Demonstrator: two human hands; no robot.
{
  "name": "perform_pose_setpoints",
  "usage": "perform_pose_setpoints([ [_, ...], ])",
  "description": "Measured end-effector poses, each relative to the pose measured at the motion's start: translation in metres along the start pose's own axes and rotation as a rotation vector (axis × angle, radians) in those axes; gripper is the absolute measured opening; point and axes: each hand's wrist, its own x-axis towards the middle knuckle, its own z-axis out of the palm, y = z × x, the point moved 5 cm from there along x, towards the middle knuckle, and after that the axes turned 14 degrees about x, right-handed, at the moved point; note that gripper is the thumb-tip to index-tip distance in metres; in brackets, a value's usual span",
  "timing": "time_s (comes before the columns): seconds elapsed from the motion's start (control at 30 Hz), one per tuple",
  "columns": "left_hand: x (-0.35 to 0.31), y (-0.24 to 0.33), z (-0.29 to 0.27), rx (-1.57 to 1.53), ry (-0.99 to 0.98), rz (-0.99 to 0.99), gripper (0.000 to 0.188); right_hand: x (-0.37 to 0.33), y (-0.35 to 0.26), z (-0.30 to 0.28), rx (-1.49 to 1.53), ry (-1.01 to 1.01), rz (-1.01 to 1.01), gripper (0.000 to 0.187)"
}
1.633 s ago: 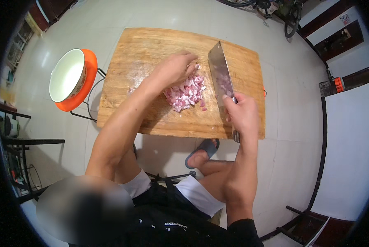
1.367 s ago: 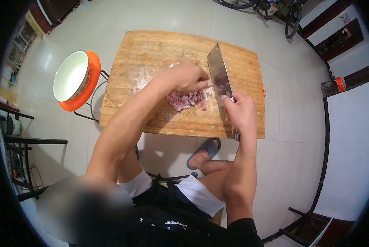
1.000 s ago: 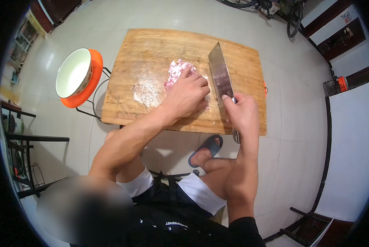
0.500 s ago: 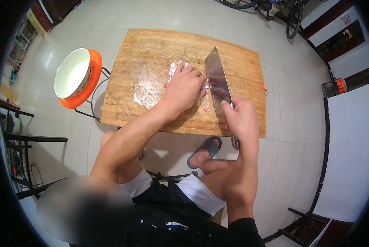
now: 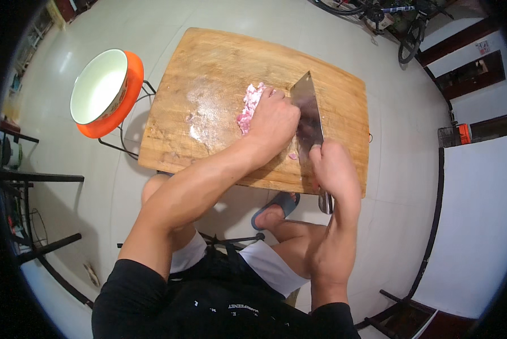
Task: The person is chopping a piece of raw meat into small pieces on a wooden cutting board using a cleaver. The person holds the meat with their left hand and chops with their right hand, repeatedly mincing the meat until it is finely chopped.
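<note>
A pile of pink and white chopped meat (image 5: pixel 249 107) lies on the thick wooden cutting board (image 5: pixel 208 62). Over its right side my left hand (image 5: pixel 277 121) is closed, fingers curled down on the meat and knuckles against the flat of a cleaver; the fingertips are mostly hidden. The cleaver (image 5: pixel 309 113) stands with its broad blade on the board, its tip pointing away from me. My right hand (image 5: pixel 337 166) is wrapped round its handle near the board's front right edge. A small scrap of meat (image 5: pixel 293 156) lies by the blade, nearer to me.
Left of the board, a white enamel bowl (image 5: pixel 99 85) sits tilted in view on an orange round seat (image 5: pixel 130 90) with black metal legs. Under the board's front edge are my knees and a slippered foot (image 5: pixel 276 210). A bicycle (image 5: pixel 412 34) stands at the far right.
My left hand has shifted right across the meat, baring more of the pile on its left. The cleaver has moved slightly right and nearer to me, still in my right hand.
</note>
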Motion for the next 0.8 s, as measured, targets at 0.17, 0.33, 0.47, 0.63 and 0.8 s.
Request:
perform_pose_setpoints([
  [0.17,0.0,-0.001,-0.003,0.0,-0.011,-0.006,0.015,0.027,-0.02,0.014,-0.059,0.096,-0.149,0.041],
  [0.33,-0.002,-0.006,-0.011,-0.08,0.0,-0.04,0.018,0.012,-0.013,0.007,-0.043,0.046,-0.088,0.04],
  [0.47,0.0,-0.004,-0.006,-0.091,-0.008,-0.038,0.021,0.003,0.012,0.01,-0.007,0.073,-0.047,0.039],
  [0.63,-0.01,-0.007,-0.009,-0.147,-0.069,0.026,0.027,0.023,0.017,0.002,0.344,-0.013,0.135,0.039],
  [0.8,-0.029,0.0,-0.028,-0.206,-0.042,0.146,0.038,0.012,0.037,-0.001,0.629,0.04,0.145,0.04],
])
